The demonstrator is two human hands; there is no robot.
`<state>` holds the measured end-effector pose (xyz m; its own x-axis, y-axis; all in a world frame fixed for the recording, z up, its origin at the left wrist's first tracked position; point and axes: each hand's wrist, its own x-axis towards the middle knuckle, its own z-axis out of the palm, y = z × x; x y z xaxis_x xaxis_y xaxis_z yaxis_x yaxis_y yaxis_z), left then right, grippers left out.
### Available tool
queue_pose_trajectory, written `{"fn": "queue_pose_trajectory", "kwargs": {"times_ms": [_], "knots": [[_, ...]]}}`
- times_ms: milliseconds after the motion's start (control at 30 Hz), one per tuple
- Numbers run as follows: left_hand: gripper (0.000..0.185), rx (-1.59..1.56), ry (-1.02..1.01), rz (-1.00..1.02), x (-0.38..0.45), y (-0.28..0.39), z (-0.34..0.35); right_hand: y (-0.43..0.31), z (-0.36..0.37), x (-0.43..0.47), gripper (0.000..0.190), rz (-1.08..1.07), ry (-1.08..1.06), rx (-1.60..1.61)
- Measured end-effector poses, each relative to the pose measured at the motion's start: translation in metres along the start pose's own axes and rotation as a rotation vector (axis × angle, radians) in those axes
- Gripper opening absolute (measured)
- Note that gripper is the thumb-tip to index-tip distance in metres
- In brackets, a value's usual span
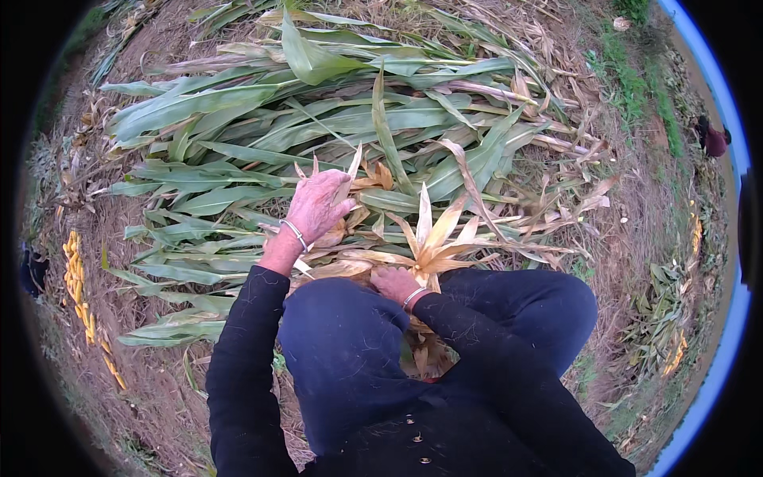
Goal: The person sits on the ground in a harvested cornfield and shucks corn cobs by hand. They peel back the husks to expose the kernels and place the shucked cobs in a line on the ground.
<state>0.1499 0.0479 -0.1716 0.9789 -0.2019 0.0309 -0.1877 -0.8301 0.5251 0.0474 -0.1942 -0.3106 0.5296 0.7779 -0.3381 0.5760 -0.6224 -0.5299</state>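
Note:
Cut maize stalks with green leaves [357, 119] lie in a wide heap before me. My left hand [319, 203] is raised over the heap, its fingers bent against a pale dry husk piece [356, 164]; whether it grips the piece is unclear. Below that hand, partly covered, lies a dry corn husk [331, 235]. My right hand [394, 283] is low between my knees, fingers curled at the dry husks, and what they hold is hidden. Just beside it a peeled-back, star-shaped dry husk [429, 253] spreads open. Orange-brown husk leaves [375, 177] rest on the heap.
A row of yellow corn cobs [74, 274] lies on the soil at the left. More yellow cobs [676, 353] lie at the far right, by a small leaf heap [656, 316]. A person [712, 138] is at the right edge, and a dark-clothed figure [33, 271] at the left edge.

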Motion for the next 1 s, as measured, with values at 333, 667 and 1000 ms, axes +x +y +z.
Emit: {"fn": "queue_pose_trajectory", "kwargs": {"times_ms": [333,667,1000], "knots": [[0.077,0.114,-0.314,-0.179,0.011,-0.088,0.144,0.082,-0.176,0.115,0.022,0.131,0.64,0.52],[0.076,-0.048,-0.374,-0.249,-0.129,-0.036,0.173,0.218,-0.224,0.211,0.071,0.189,0.521,-0.537],[0.079,-0.139,-0.268,-0.284,-0.133,-0.033,0.18,0.227,-0.201,0.182,0.067,0.324,0.324,-0.464]]}}
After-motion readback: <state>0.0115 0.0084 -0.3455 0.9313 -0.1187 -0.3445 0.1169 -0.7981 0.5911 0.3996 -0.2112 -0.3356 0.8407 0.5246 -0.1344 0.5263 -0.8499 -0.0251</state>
